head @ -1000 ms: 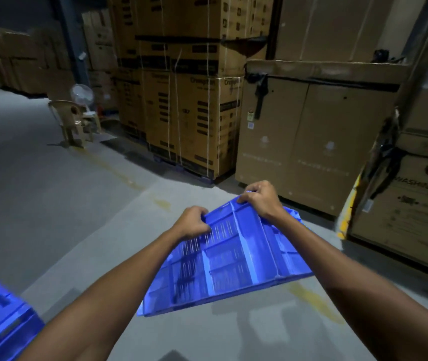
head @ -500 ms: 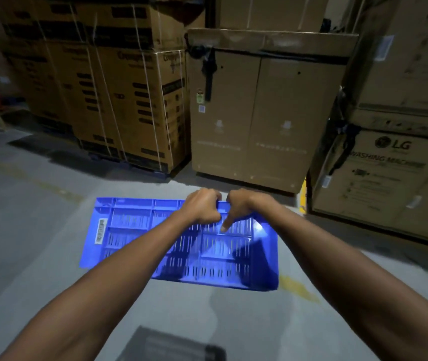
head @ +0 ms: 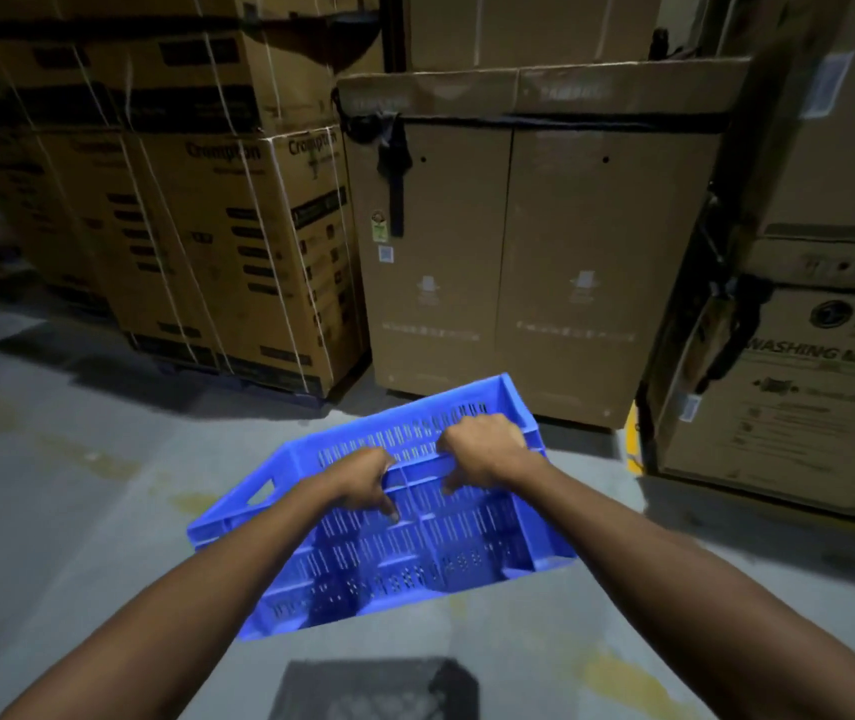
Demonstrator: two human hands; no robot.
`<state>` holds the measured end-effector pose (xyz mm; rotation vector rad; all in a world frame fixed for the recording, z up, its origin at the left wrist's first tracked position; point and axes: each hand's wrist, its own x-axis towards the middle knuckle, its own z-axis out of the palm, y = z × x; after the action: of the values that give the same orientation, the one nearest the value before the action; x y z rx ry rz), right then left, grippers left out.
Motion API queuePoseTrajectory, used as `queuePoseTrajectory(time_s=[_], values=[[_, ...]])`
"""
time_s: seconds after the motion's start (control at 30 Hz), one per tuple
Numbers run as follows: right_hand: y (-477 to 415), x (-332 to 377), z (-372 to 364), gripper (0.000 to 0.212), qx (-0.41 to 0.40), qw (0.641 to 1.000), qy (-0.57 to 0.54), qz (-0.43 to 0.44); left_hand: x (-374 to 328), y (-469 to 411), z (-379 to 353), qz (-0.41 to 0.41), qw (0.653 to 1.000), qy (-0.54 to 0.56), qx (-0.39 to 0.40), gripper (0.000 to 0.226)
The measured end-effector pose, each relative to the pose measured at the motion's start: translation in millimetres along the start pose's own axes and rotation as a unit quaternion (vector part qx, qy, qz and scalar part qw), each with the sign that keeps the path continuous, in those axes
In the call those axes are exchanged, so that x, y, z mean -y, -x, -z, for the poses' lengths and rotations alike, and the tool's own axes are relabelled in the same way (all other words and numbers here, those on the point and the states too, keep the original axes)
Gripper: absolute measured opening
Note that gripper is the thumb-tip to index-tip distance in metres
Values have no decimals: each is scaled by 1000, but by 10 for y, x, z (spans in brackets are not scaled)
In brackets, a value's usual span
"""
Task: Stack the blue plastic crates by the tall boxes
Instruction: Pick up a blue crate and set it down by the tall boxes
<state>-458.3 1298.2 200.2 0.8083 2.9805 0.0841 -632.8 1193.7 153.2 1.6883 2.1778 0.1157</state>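
Observation:
I hold a blue plastic crate [head: 415,558] with slotted walls in the air in front of me, tilted so that its open side faces me. My left hand [head: 363,483] and my right hand [head: 485,449] both grip its long upper rim, close together near the middle. The crate hangs above the grey concrete floor [head: 77,511], a short way in front of the tall cardboard boxes [head: 544,241]. No other blue crate is in view.
Strapped stacks of cartons [head: 217,215] stand at the left on a pallet. A washing machine box [head: 804,387] stands at the right. A dark grey crate [head: 378,691] sits on the floor right below me, at the bottom edge.
I have come closer to the tall boxes. The crate has turned in my hands from its underside facing me to its open side facing me, and my hands have moved apart on the rim.

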Motion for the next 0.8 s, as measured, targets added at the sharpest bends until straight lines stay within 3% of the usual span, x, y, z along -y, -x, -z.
queuePoseTrajectory(time_s=[0.33,0.53,0.8], values=[[-1313,-1225,-214,41,79,992,-25,-92,9,-1789,528,-30,983,-158,-88,22],[-2243,-1664,-574,19,15,992,-17,-124,349,-2898,578,-14,973,-192,-127,21],[-3848,-2240,-1043,23,7,987,-17,-159,1078,-4696,796,-36,975,-203,-85,3]])
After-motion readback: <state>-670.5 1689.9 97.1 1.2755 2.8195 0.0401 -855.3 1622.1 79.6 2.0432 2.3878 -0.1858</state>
